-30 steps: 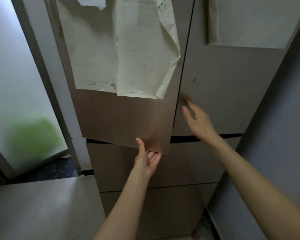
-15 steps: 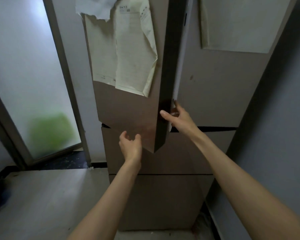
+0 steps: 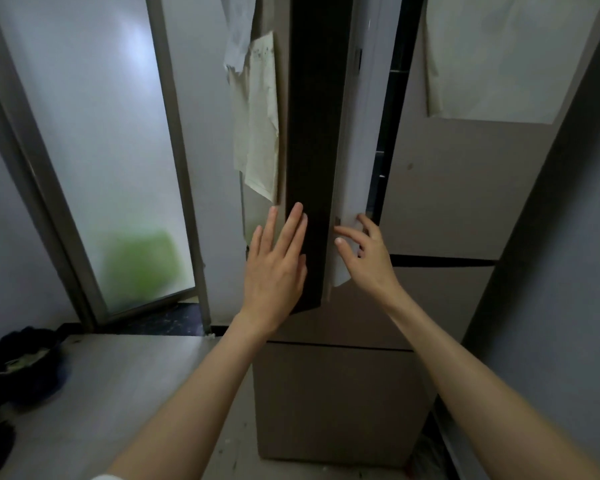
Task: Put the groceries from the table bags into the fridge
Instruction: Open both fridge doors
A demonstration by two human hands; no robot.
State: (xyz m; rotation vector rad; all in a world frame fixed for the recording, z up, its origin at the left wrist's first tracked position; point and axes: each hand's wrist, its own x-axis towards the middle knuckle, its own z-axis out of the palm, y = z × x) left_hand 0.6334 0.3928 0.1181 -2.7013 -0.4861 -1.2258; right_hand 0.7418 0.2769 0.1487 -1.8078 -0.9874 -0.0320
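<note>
A tall brown fridge [image 3: 440, 209] fills the middle and right of the view. Its upper left door [image 3: 312, 140] stands swung out towards me, showing its dark edge and white inner lining, with a narrow dark gap into the fridge behind. My left hand [image 3: 274, 268] lies flat with straight fingers against the door's outer face and edge. My right hand [image 3: 364, 251] has spread fingers touching the white inner side of the door near its lower corner. Neither hand holds anything. No groceries or bags are in view.
Papers [image 3: 257, 126] hang on the open door, another sheet [image 3: 492, 57] on the right door. A frosted glass door [image 3: 94, 140] stands at left with a green blur behind it. A dark bowl [image 3: 25, 365] sits on the grey floor at left. A grey wall [image 3: 568, 271] closes the right side.
The upper left fridge door has swung further open, now nearly edge-on to me. My left hand rose from under the door's bottom edge to lie flat on its face. My right hand moved to the inner lining.
</note>
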